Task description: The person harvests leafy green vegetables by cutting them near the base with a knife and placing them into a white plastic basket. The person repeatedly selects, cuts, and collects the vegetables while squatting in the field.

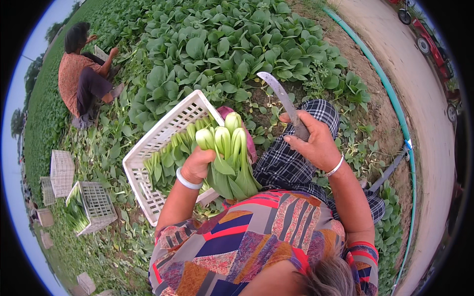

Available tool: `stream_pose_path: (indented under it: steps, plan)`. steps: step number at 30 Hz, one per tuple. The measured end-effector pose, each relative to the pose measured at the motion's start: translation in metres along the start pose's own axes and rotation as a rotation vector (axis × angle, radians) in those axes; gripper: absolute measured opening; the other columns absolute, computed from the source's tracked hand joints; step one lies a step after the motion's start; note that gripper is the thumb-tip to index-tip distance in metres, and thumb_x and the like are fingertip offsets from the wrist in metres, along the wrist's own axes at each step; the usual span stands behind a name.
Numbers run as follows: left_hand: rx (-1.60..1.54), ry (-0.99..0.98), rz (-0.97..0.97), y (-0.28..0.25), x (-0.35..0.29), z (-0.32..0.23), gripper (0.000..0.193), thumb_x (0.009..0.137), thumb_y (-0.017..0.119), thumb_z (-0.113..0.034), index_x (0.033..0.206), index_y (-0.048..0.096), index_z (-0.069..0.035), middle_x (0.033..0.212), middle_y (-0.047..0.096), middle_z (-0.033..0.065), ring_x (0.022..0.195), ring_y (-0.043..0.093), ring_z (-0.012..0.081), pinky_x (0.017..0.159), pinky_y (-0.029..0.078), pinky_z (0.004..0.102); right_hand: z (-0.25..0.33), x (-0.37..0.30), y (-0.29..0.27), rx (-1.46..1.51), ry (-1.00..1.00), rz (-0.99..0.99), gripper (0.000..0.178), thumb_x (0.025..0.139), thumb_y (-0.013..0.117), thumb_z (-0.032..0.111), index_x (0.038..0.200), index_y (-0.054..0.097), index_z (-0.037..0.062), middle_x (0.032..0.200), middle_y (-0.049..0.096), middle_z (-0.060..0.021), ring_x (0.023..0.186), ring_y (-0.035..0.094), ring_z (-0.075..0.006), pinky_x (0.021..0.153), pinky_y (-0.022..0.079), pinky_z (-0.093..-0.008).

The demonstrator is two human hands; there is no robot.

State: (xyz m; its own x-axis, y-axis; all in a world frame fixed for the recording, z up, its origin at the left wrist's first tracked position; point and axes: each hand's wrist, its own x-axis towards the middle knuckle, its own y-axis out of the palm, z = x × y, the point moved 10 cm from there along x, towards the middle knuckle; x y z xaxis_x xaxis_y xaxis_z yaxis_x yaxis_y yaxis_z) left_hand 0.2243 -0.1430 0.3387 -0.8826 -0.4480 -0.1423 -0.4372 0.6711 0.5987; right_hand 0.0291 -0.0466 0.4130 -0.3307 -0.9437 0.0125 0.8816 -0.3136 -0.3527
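My left hand (197, 166) is closed round a bunch of bok choy (231, 170), its pale stem ends up and its leaves hanging toward my lap. In my right hand (317, 140) is a curved harvesting knife (281, 94), gripped by its dark handle. The blade points up and away, apart from the bunch. Just left of my knees a white plastic crate (132, 165) stands tilted in view, partly filled with rows of cut bok choy (173, 158). My left forearm and the held bunch hide part of it.
Uncut bok choy (217, 44) grows densely ahead. At the far left a person (79, 74) crouches beside the crop. Another crate (101, 209) with greens stands at left, among several more. A green hose (377, 66) runs along the dirt road (390, 44) at right.
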Motion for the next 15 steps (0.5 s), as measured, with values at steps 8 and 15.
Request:
stream_pose_path:
  steps: [8,15]
  plan:
    - [-0.087,-0.032,0.079,0.036,0.001,0.003,0.093,0.073,0.074,-0.044,0.144,0.034,0.002,0.140,0.049,0.0151,0.111,0.060,0.0260,0.097,0.047,0.0388,-0.015,0.020,0.072,0.099,0.027,0.103,0.032,0.079,0.069,0.002,0.110,0.058,0.0016,0.091,0.066,-0.0034,0.084,0.061,-0.0077,0.077,0.051,-0.0253]
    - [-0.130,-0.073,0.059,0.025,0.002,0.025,0.089,0.074,0.074,-0.043,0.144,0.037,-0.002,0.144,0.044,0.0123,0.122,0.053,0.0189,0.099,0.045,0.0333,-0.027,0.015,0.075,0.053,-0.008,0.049,0.040,0.079,0.069,0.003,0.117,0.054,0.0035,0.095,0.067,-0.0057,0.089,0.064,-0.0121,0.081,0.051,-0.0267]
